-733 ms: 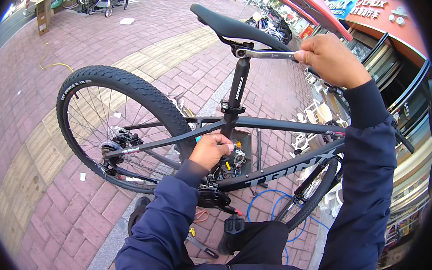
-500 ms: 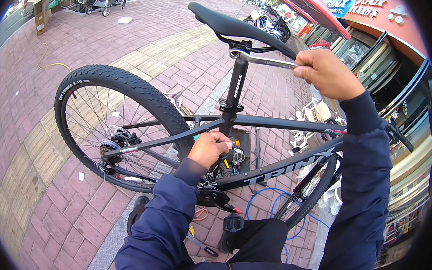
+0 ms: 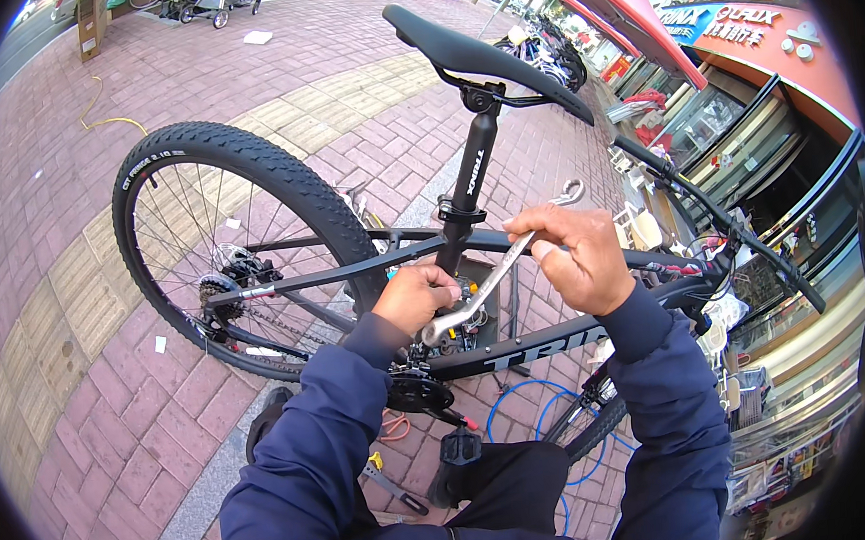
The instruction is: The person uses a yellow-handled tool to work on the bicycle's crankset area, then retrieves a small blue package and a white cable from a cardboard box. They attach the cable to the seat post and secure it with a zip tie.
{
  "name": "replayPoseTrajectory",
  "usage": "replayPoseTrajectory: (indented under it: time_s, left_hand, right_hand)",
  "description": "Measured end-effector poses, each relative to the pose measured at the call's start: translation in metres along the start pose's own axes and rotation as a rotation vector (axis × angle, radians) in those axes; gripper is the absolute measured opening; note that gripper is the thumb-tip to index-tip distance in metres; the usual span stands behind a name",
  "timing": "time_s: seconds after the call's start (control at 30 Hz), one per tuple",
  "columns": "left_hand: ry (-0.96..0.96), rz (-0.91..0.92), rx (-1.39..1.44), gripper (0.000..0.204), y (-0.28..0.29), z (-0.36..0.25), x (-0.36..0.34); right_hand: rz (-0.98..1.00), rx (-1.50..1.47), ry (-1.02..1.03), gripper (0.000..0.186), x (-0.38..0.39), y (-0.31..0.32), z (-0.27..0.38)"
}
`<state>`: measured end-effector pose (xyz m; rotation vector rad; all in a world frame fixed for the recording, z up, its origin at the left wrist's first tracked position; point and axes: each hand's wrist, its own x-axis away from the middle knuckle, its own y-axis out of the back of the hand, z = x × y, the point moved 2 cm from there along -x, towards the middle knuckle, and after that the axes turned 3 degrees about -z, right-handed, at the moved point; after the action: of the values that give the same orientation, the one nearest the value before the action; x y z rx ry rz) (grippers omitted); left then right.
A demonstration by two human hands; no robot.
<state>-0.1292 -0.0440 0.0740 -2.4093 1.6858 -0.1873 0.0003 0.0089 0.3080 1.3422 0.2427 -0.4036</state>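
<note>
My right hand [image 3: 577, 260] grips a long silver wrench [image 3: 489, 288], held diagonally in front of the black bicycle frame [image 3: 328, 271]. My left hand [image 3: 414, 296] is closed in a pinch just left of the wrench's lower end, by the seat tube; whatever it holds is hidden. Above both hands are the black seatpost [image 3: 470, 162] and saddle [image 3: 478, 56], away from the wrench. A box [image 3: 489, 328] of mixed tools and small parts sits on the ground beneath the frame, partly covered by the wrench and frame.
The rear wheel [image 3: 143, 150] stands left, the handlebar [image 3: 784, 275] is right. A blue hose [image 3: 502, 406] and a yellow cord [image 3: 101, 123] lie on the paving. Parked bicycles [image 3: 548, 61], strollers [image 3: 223, 4], a red canopy [image 3: 636, 25] and a shopfront [image 3: 778, 186] are farther away.
My right hand has lowered the wrench from the saddle clamp and moved it left toward my left hand. My left hand has barely moved.
</note>
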Motion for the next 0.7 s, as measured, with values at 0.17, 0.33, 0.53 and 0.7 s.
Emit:
replayPoseTrajectory:
  time_s: [0.17,0.33,0.53,0.7]
  left_hand:
    - [-0.021,0.002,0.024,0.010,-0.002,-0.004,0.002]
    - [-0.025,-0.005,-0.007,0.011,-0.002,-0.001,0.000]
    - [-0.048,0.004,0.015,0.012,-0.003,0.004,-0.003]
    - [-0.076,0.004,0.032,0.012,-0.004,0.008,-0.004]
  right_hand:
    - [-0.091,-0.304,-0.285,0.007,-0.005,-0.029,0.001]
    - [-0.064,-0.279,-0.239,0.013,-0.038,-0.005,-0.016]
    - [0.091,0.109,-0.154,0.009,-0.077,0.030,-0.020]
    - [0.045,0.497,0.035,0.014,-0.099,0.047,-0.019]
